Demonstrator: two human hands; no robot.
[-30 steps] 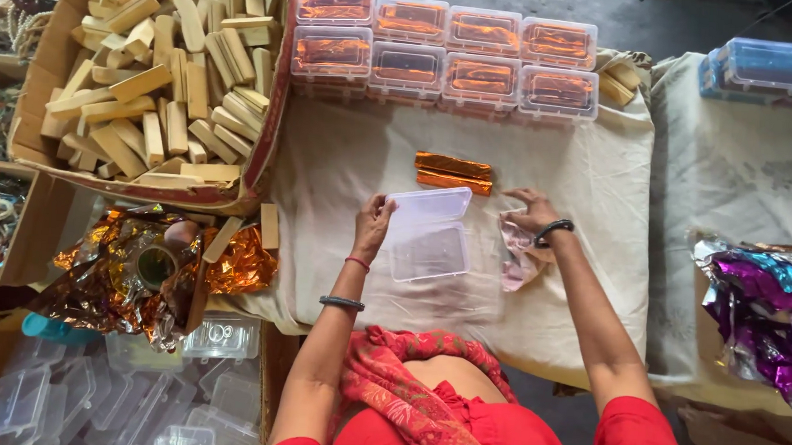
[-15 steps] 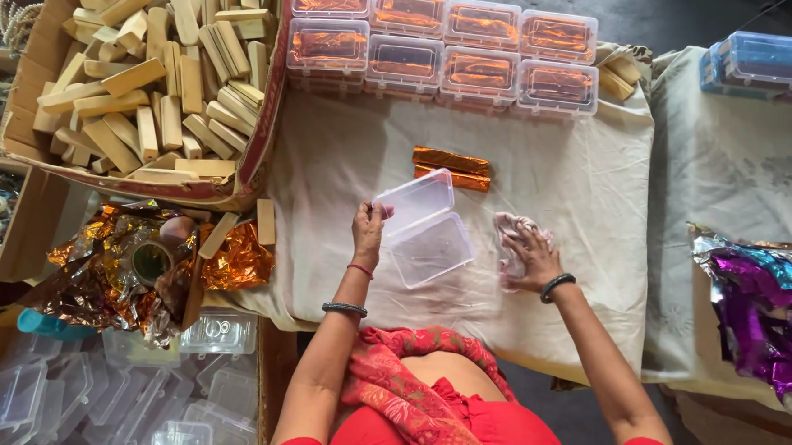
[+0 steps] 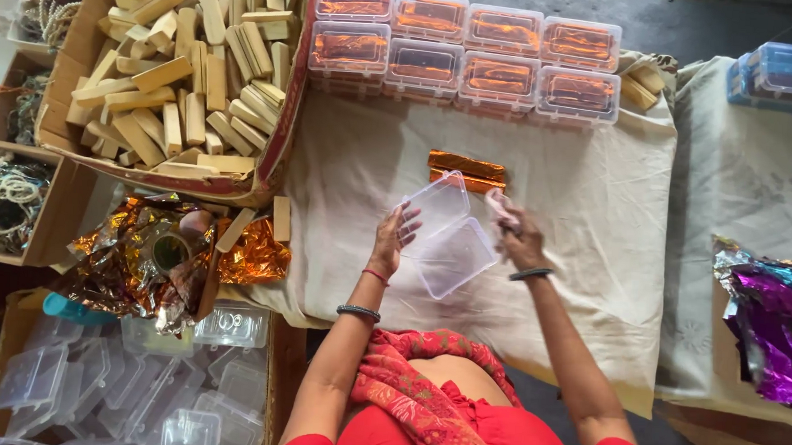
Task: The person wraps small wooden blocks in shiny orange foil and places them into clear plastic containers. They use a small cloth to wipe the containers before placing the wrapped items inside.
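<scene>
This looks like a small handicraft packing workplace, set up low on the ground and seen from above. A cream cloth (image 3: 587,196) serves as the work surface. Beside it a big cardboard box (image 3: 278,144) is heaped with cut wooden sticks (image 3: 178,67). Along the far edge, clear plastic boxes (image 3: 464,50) stand in two neat rows, each already filled with orange foil-wrapped pieces. A carton of empty clear plastic boxes (image 3: 134,389) sits nearby. Crumpled orange foil (image 3: 250,255) and purple foil (image 3: 779,324) lie at the sides, and trays of beaded strings (image 3: 4,197) line the left edge.
</scene>
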